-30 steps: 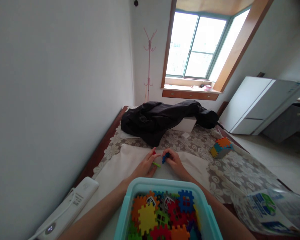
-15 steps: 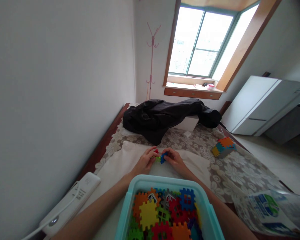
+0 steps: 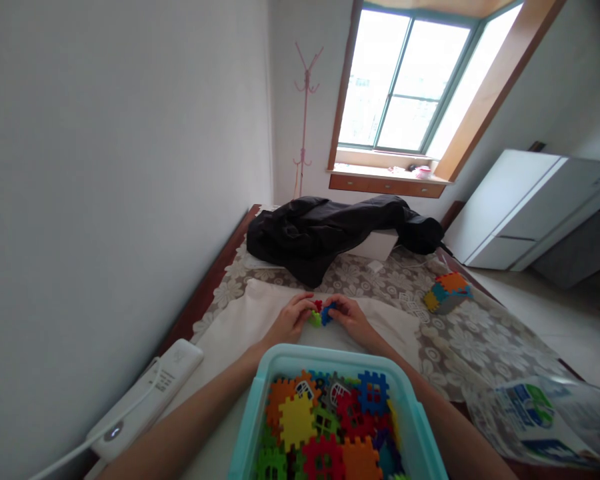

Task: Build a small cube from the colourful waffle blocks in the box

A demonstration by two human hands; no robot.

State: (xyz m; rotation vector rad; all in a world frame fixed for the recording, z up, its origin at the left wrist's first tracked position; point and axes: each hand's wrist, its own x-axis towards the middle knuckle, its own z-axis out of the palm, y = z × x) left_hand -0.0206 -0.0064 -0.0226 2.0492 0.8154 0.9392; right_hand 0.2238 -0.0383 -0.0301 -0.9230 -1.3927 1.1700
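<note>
Left hand (image 3: 293, 321) and right hand (image 3: 350, 315) face each other over the white sheet (image 3: 393, 325), which spreads to both sides! Black cloth (image 3: 300, 233) walls the far edge, tub (image 3: 325, 351) blocks the near, cube (image 3: 449, 294) well off right; left pinches the green piece (image 3: 315, 319), right the blue piece (image 3: 325, 316), red piece (image 3: 319, 305) close between.
</note>
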